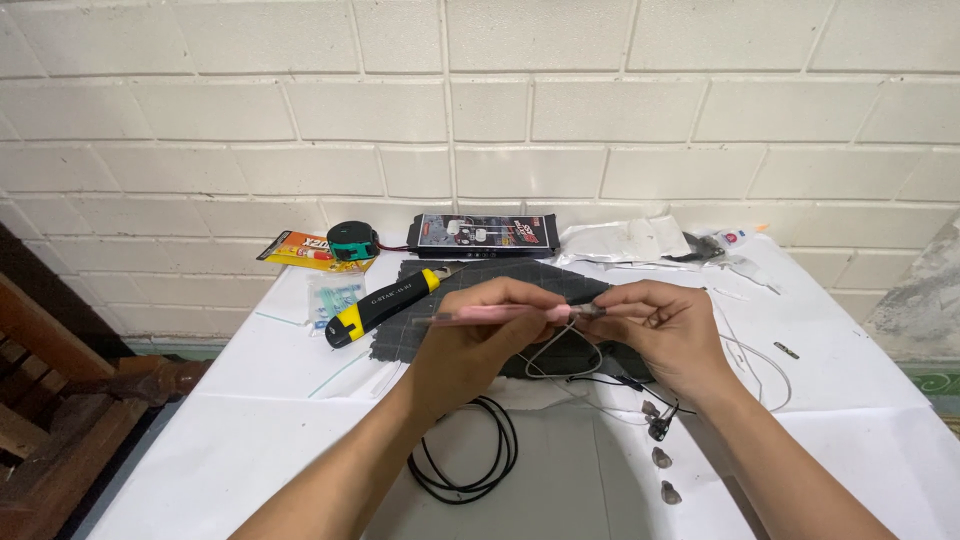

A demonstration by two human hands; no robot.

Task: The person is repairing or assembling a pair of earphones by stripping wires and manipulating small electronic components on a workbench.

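My left hand (478,345) is shut on a slim pink tool (495,314), held level above a dark grey mat (560,283). The tool's tip meets a small dark earphone piece (592,311) pinched in the fingers of my right hand (660,335). A thin light wire (560,350) loops down from that piece between both hands. Under my wrists lies a coiled black cable (470,460) on the white table (250,440). Small dark earbud parts (660,440) lie below my right wrist.
A black and yellow utility knife (385,303) lies left of the mat. At the back edge stand a green and black tape measure (352,241), a yellow glue package (300,250), a dark earphone package (487,234) and crumpled plastic wrap (625,240). A brick wall (480,100) rises behind.
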